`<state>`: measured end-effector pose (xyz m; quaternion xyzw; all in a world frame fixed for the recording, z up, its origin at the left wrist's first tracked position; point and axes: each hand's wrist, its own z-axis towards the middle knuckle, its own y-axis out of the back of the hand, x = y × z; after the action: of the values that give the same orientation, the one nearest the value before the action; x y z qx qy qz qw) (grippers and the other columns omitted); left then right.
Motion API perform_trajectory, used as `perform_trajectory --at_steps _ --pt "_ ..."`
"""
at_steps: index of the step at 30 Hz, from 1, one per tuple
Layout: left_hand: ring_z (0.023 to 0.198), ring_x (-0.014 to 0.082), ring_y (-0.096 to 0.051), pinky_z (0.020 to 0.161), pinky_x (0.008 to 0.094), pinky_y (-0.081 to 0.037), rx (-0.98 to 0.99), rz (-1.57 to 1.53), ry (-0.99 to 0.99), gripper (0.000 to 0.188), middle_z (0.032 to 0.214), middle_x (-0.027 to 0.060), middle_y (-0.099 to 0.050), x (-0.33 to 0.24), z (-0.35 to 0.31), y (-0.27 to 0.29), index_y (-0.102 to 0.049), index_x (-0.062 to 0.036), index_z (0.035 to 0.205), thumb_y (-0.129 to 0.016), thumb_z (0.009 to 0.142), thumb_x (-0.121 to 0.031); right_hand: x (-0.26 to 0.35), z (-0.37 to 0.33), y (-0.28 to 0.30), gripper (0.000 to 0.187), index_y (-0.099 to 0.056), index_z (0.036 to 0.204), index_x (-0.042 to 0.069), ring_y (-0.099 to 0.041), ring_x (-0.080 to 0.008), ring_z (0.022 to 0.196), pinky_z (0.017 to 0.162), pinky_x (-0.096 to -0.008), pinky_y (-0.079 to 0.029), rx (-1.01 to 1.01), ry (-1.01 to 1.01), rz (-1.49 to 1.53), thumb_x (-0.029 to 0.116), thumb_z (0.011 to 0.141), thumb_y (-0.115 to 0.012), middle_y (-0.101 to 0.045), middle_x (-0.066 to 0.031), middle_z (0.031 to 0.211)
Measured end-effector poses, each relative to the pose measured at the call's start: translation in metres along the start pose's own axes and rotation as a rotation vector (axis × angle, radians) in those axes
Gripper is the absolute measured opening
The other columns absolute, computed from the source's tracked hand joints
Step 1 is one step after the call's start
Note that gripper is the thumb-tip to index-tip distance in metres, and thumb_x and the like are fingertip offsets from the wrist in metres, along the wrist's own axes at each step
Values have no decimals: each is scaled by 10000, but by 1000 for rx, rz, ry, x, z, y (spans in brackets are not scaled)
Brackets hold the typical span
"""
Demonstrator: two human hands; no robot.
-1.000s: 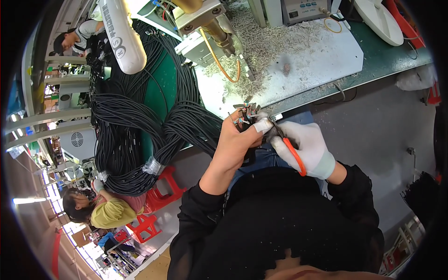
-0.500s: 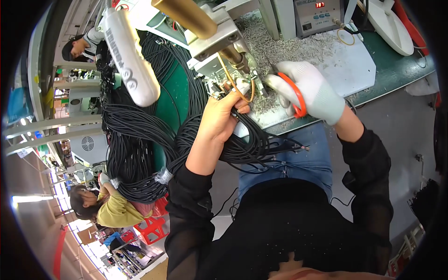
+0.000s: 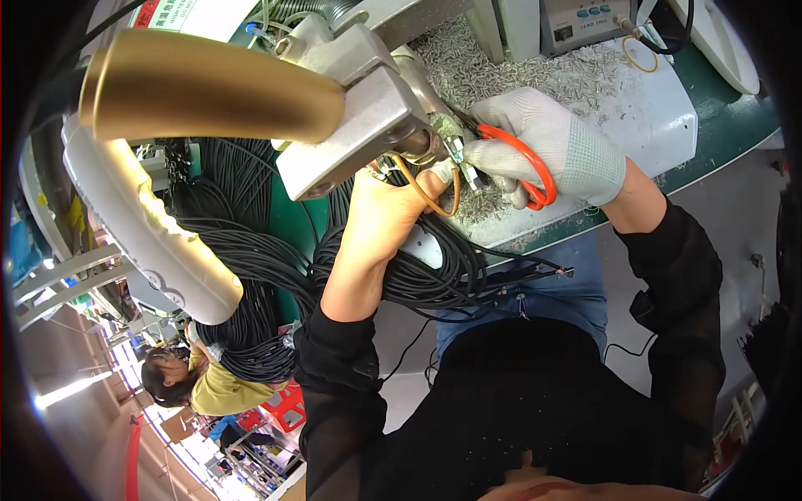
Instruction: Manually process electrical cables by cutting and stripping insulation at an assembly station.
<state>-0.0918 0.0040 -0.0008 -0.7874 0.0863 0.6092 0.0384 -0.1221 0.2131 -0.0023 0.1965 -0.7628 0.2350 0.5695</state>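
My bare left hand [image 3: 376, 213] is closed, thumb and fingers pinched at the foot of a bench machine's metal head [image 3: 355, 125]. What it pinches is mostly hidden behind a thin brown tube [image 3: 456, 190] that loops past the thumb. My right hand [image 3: 555, 150], in a whitish knit glove, is wrapped round a hand tool with a red looped handle [image 3: 545, 171]; the tool's working end is hidden. Between the two hands stands a small silvery metal fixture [image 3: 459, 154], close to the gloved fingertips. Black cables [image 3: 443, 263] run in a thick bundle beneath my left wrist.
A thick brass-coloured cylinder [image 3: 209, 88] and a lit white lamp [image 3: 159, 230] stand out at the left. Silvery scraps [image 3: 568, 73] cover much of the white board [image 3: 668, 125]. A grey control box [image 3: 585, 23] stands behind. A person in yellow [image 3: 230, 388] sits farther left.
My view has shifted, so the brass-coloured cylinder and machine head loom larger and the lamp sits farther left and lower. Both hands stay at the fixture with their grips alike.
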Motion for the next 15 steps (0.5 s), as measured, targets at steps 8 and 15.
perform_trajectory --at_steps 8,15 --pt "678 73 -533 599 236 -443 -47 90 -69 229 796 -14 -589 6 -5 1 -602 -33 935 -746 782 -122 -1 -1 -3 262 -546 755 -18 -511 -96 414 385 -229 -409 9 -6 29 208 865 -618 -514 -36 531" --pt "781 94 -560 713 268 -484 51 169 -117 278 900 11 -626 6 -1 4 -638 15 1011 -711 775 -112 -5 0 1 262 -556 761 -12 -514 -93 423 392 -229 -413 26 -23 75 218 858 -632 -512 -31 534"
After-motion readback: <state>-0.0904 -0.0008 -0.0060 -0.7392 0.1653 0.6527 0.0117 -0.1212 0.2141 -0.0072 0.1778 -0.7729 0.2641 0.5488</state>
